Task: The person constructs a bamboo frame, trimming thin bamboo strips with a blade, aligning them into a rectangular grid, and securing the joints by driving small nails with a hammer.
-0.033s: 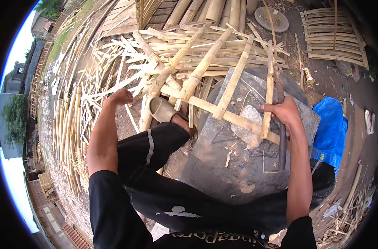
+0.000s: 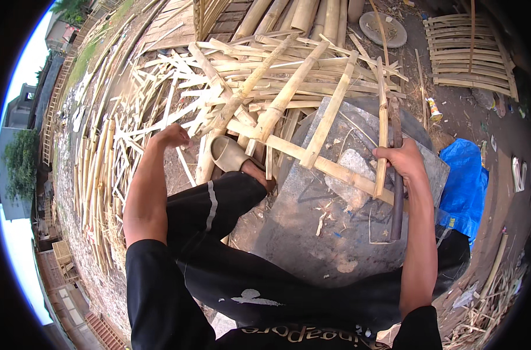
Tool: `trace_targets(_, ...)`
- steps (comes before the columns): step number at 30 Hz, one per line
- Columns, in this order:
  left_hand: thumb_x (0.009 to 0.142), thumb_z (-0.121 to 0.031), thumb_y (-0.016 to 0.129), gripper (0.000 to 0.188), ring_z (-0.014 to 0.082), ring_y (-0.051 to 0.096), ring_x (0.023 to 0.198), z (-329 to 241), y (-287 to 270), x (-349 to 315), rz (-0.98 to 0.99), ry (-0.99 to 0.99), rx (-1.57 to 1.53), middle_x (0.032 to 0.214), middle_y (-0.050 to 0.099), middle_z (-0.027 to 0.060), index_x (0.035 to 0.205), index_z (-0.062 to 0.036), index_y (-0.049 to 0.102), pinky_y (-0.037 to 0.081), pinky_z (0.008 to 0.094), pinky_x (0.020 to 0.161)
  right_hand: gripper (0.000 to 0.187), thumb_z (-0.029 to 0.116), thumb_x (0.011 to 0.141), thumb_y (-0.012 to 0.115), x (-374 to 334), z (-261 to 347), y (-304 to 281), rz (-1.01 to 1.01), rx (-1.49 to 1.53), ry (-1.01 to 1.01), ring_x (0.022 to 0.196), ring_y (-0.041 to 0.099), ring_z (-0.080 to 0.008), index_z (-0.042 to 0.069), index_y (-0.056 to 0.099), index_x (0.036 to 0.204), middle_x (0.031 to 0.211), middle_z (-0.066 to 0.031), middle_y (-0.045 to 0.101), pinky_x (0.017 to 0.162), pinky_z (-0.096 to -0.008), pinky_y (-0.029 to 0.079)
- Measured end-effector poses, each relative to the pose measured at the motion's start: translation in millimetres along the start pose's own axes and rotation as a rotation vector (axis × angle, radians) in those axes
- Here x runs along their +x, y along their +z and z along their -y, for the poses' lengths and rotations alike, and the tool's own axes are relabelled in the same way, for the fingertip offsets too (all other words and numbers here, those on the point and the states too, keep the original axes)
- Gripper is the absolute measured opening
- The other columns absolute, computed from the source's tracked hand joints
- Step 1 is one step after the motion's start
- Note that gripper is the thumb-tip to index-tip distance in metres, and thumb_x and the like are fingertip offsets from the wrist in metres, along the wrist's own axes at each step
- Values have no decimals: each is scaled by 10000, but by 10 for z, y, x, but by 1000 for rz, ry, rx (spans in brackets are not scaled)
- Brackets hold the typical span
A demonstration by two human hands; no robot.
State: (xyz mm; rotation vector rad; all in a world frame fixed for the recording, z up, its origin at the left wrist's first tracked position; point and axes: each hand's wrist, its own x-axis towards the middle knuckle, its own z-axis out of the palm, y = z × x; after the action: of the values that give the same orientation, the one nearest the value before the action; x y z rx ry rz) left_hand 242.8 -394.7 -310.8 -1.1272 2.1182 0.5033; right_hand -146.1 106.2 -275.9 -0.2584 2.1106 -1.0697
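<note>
My right hand [image 2: 406, 158] is closed around a dark stick [image 2: 397, 198] above the worn slab [image 2: 288, 227]. Its thumb reaches left against a narrow bamboo slat [image 2: 382, 125], whose near end lies over a bamboo crosspiece [image 2: 341, 171]. Further left, other bamboo slats [image 2: 330, 111] also meet the crosspiece. My left hand [image 2: 173, 136] hangs in the air left of my sandalled foot [image 2: 227, 154], fingers curled together; whatever they hold, if anything, cannot be made out. The right hand's fingers are mostly hidden beneath the stick.
Split bamboo strips [image 2: 178, 87] lie heaped ahead and to the left. Thick bamboo poles [image 2: 303, 17] rest at the back. A blue tarp [image 2: 465, 181] sits right of the slab. A slatted bamboo panel [image 2: 469, 55] and a round grey dish [image 2: 383, 30] are at the far right.
The narrow slat's near end has shifted slightly right, toward the dark stick, along with my right hand's thumb. My left hand has moved a little to the right, still curled.
</note>
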Motion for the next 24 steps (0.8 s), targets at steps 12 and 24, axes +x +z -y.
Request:
trace_targets(12,935,-265,767,245,134,578,926,-471,640,-86,447,-141,-159,1095,682,-9,1180,-246,769,564,286,724,286,169,894,812,-876,247,-734,-205,519,-159,941,646,-114,148,530,853,1135,-176,731,874,-235,490)
trace_targets(24,862,-317,726,306,295,719,816,217,708,133,-149,-17,249,1005,776,106,1048,-87,802,584,376,790,355,332,856,868,-622,2077,997,177,520,-710,767,583,-108,81,618,827,750,14,573,669,-269,470)
